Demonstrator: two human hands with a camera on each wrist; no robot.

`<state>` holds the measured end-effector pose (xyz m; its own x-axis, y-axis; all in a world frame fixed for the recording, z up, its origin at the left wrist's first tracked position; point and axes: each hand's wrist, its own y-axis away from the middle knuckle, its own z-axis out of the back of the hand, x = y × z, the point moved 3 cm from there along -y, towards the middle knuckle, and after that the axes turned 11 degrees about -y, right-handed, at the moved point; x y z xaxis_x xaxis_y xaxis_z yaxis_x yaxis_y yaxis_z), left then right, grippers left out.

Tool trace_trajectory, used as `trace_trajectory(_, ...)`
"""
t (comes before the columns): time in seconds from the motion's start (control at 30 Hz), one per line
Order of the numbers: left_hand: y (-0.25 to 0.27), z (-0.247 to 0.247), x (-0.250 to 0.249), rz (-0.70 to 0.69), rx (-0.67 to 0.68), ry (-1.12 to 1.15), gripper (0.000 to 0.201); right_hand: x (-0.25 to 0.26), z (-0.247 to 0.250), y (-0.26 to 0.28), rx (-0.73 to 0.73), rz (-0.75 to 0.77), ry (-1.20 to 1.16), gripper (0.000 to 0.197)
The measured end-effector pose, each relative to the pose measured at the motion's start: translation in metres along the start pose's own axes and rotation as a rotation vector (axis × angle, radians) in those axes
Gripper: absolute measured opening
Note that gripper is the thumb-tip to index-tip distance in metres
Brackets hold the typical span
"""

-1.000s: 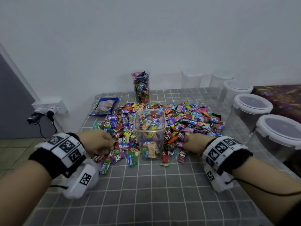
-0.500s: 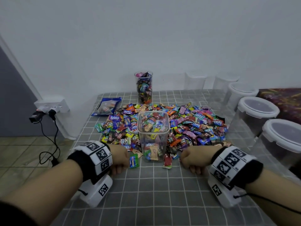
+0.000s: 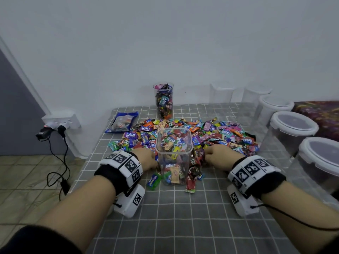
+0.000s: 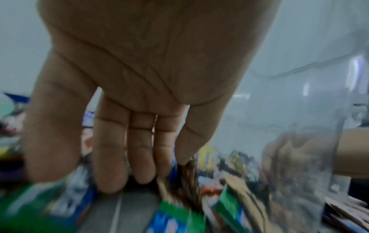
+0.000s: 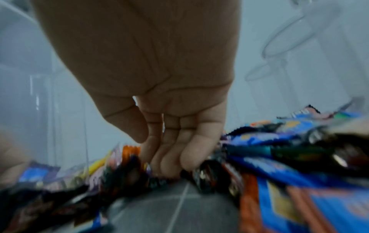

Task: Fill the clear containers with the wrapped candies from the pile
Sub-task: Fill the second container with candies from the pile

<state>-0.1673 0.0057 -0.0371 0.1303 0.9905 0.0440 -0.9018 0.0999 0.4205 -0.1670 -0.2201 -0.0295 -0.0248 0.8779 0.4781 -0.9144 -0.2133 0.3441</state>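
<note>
Roughly half-filled, the square clear container point(image 3: 173, 156) stands between flat-fingered left hand point(image 3: 145, 158) and right hand point(image 3: 219, 156).

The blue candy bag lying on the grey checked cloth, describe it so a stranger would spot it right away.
Start at the grey checked tablecloth and find the colourful pile of wrapped candies in its middle. The flat blue plastic bag lies by itself near the far left corner, left of the tall round jar of candies; it is far bigger than any single wrapper.
</note>
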Motion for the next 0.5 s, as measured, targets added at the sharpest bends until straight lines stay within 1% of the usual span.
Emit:
trace_trajectory(0.07, 0.0, 0.009, 0.007, 0.038, -0.13, -0.048, 0.027, 0.002, 0.008, 0.004, -0.111, 0.032, 0.044, 0.015)
trace_trajectory(0.13, 0.001, 0.016, 0.012, 0.084, -0.27, -0.023, 0.027, 0.005, 0.012, 0.006, -0.248, 0.074, 0.085, 0.014)
trace_trajectory(0.2, -0.004, 0.016, 0.012, 0.075, -0.362, 0.013, 0.037, 0.008, 0.01, 0.004, -0.315, 0.098, 0.09, 0.019)
trace_trajectory(0.27, -0.007, 0.011, 0.008, 0.036, -0.363, 0.048, 0.055, 0.008, 0.004, -0.001, -0.305, 0.097, 0.1, 0.039)
trace_trajectory(0.37, -0.018, -0.002, 0.006, 0.025, -0.284, 0.077, 0.09, 0.006, -0.008, -0.01, -0.23, 0.093, 0.148, 0.068)
trace_trajectory(0.43, -0.026, -0.011, 0.008, 0.034, -0.239, 0.06, 0.108, 0.005, -0.015, -0.015, -0.175, 0.087, 0.194, 0.08)
trace_trajectory(0.5, -0.03, -0.018, 0.009, 0.056, -0.179, 0.025, 0.118, 0.004, -0.02, -0.019, -0.124, 0.069, 0.234, 0.087)
